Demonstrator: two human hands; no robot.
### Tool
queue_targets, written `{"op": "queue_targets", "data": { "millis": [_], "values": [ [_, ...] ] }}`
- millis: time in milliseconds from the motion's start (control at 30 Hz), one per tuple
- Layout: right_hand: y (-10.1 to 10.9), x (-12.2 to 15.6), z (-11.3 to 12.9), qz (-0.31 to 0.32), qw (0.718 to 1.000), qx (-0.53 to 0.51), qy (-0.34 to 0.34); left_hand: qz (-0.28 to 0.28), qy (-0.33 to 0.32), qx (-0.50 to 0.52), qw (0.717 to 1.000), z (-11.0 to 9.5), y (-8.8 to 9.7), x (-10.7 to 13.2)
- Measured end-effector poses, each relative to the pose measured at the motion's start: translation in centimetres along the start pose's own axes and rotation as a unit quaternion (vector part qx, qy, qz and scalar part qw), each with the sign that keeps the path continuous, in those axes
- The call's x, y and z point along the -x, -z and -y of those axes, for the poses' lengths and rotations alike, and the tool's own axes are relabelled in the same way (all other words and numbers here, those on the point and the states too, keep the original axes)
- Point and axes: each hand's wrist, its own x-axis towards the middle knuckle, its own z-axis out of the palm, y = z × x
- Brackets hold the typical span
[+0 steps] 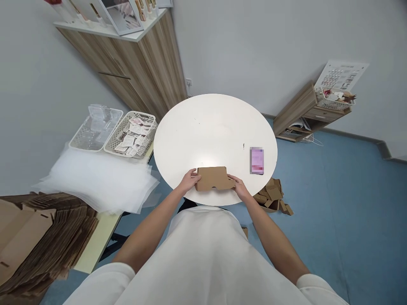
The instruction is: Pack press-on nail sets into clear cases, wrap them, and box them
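A small brown cardboard box (212, 178) lies near the front edge of the round white table (216, 123), its lid down over the top. My left hand (190, 180) grips the box's left end, thumb on top and fingers at the side. At the right end, my right hand (239, 186) holds a flap that sticks out from the box, with fingers along its far side. A pinkish-purple pack or card (257, 161), blurred in the picture, rests on the table to the right of the box.
Left of the table are a basket of paper packets (135, 135), a basket of clear plastic (98, 127), white sheets (104, 178) and stacked flat cardboard (63, 241). Folded boxes (271, 195) lie low at the right. A wooden cabinet (149, 63) stands behind.
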Motion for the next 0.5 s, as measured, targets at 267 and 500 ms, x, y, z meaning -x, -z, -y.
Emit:
{"op": "queue_targets", "data": {
  "millis": [267, 500],
  "values": [
    [-1.3, 0.5, 0.1, -0.018, 0.997, -0.056, -0.049, 0.001, -0.051, -0.061, 0.997, 2.0, -1.2, 0.6],
    [-3.5, -0.5, -1.1, -0.122, 0.991, 0.052, -0.03, 0.009, -0.109, -0.118, 0.987, 2.4, -1.4, -0.1]
  ]
}}
